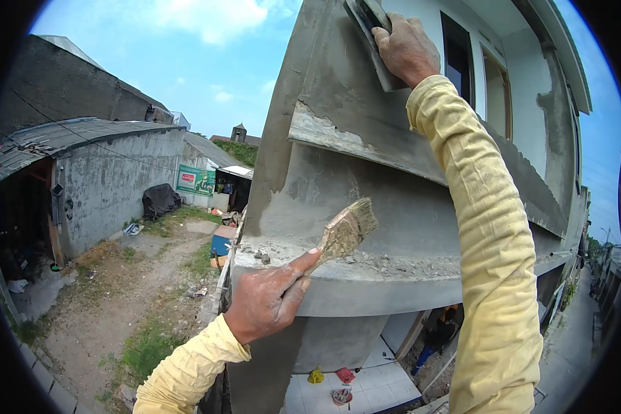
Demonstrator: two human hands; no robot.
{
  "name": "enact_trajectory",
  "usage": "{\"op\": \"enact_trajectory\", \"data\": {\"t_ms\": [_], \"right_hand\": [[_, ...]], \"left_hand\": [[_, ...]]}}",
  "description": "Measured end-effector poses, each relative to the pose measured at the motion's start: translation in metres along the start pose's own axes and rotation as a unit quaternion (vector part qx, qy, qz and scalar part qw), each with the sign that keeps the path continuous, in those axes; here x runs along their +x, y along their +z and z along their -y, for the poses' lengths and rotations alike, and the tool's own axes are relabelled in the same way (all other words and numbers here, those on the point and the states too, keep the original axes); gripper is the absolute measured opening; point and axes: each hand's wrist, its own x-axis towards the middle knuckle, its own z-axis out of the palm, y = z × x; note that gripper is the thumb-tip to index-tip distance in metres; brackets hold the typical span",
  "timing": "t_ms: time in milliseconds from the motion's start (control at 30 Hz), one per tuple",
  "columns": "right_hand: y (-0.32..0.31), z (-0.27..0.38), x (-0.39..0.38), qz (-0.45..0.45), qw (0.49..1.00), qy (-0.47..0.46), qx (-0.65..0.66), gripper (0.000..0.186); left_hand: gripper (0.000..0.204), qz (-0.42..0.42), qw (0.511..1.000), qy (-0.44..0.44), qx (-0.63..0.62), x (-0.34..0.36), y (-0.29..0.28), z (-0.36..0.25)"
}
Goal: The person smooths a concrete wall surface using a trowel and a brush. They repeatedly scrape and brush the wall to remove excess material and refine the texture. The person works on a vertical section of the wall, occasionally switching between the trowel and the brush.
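Note:
My left hand [269, 297] is closed round the handle of a flat paintbrush [348, 231], its body caked with mortar and its bristles pointing up and right. The brush is in front of a concrete ledge [393, 290] strewn with mortar crumbs. Higher up, my right hand [410, 50] grips a plastering float [385, 72] by its handle. The float's blade lies at or close against the grey plastered wall [348, 76], which has darker, damp-looking patches; contact is hard to make out. Below it runs a slanted board-like edge [324, 131] with a ragged, pale crust.
Beneath the ledge, a drop leads to a white tiled floor [379, 390] with a bucket [341, 396] and small bags. Another person [435, 341] is down there. A dirt yard [117, 297] lies left; window openings [457, 55] are upper right.

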Motion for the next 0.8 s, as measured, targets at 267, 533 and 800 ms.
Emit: {"op": "enact_trajectory", "data": {"t_ms": [267,533,800], "right_hand": [[0.016,0.020,-0.029,-0.023,0.996,-0.075,0.035,0.053],[0.024,0.051,-0.101,-0.018,0.995,-0.056,0.080,0.055],[0.016,0.060,0.044,0.021,0.998,0.041,0.032,0.053]], "left_hand": [[0.053,-0.100,0.983,0.118,-0.098,-0.003,-0.005,0.021],[0.049,-0.121,0.983,0.115,-0.075,-0.017,-0.022,0.037],[0.049,-0.105,0.976,0.121,-0.145,-0.020,-0.021,0.042]]}}
